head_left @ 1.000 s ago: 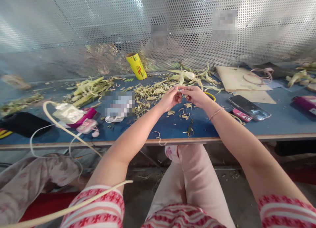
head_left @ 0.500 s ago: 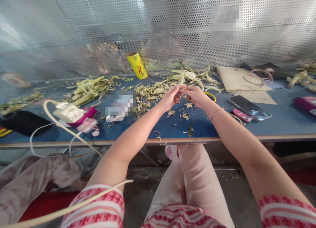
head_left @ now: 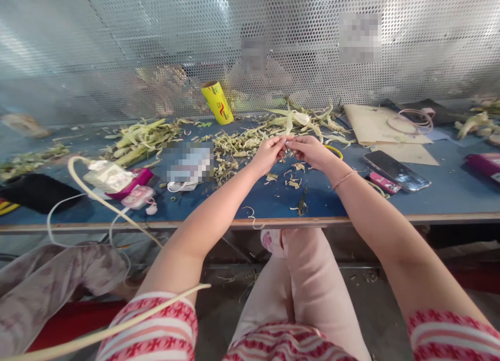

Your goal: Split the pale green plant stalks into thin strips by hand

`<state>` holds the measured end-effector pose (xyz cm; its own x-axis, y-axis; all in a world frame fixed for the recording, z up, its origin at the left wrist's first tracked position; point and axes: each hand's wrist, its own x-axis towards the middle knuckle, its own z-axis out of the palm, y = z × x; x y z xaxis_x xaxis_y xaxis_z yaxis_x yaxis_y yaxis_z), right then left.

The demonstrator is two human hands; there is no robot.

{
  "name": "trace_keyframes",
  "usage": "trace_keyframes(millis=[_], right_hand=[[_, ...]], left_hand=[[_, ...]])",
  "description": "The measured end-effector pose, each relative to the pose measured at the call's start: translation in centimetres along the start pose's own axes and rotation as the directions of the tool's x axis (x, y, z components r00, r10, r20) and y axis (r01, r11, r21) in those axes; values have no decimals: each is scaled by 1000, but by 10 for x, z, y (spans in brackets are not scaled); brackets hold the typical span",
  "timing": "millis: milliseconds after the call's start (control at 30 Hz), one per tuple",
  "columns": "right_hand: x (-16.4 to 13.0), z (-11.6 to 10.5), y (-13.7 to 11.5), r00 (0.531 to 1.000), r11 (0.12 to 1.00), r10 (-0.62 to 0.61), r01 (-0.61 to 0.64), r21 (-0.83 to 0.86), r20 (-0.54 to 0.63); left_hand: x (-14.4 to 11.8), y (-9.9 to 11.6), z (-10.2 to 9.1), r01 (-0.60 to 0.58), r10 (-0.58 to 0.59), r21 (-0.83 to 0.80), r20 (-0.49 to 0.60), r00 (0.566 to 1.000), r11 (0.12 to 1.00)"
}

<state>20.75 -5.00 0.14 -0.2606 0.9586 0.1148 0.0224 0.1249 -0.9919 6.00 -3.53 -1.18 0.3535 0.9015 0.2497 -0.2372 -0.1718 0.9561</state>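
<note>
The left hand and the right hand meet fingertip to fingertip above the blue table, and both appear to pinch a small pale plant strip between thumb and fingers; the strip is mostly hidden by the fingers, so its exact shape cannot be told. A thin bracelet circles the right wrist.

Directly under the hands, loose trimmings lie scattered on the table surface. Just behind the hands, a heap of shredded husk pieces spreads toward the table's far edge, and longer pale leaves lie behind the right hand. A yellow band shows partly from behind the right hand.

To the right of the hands lie a dark phone and, touching its near edge, a small pink item. Behind the phone rests a tan board with a thin loop on it.

To the left of the hands lies a blurred white item, then a pink and white bundle with a cream cable running off the table's near edge. Farther back on that side lies a pile of green stalks, and a yellow roll leans against the perforated metal screen that closes off the table's far side. A dark pouch lies near the table's left end.
</note>
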Motion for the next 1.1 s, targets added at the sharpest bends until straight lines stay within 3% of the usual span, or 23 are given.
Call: trace_keyframes(millis=[433, 700, 1100], right_hand=[[7, -4, 9, 996, 992, -69, 63, -110, -51], [1, -4, -2, 997, 998, 64, -63, 28, -48], [-5, -1, -6, 983, 964, 138, -162, 210, 121]], left_hand=[[1, -3, -4, -26, 27, 36, 0, 1000, 999], [1, -4, -8, -75, 71, 64, 63, 996, 995], [1, -3, -9, -107, 106, 49, 38, 994, 993]])
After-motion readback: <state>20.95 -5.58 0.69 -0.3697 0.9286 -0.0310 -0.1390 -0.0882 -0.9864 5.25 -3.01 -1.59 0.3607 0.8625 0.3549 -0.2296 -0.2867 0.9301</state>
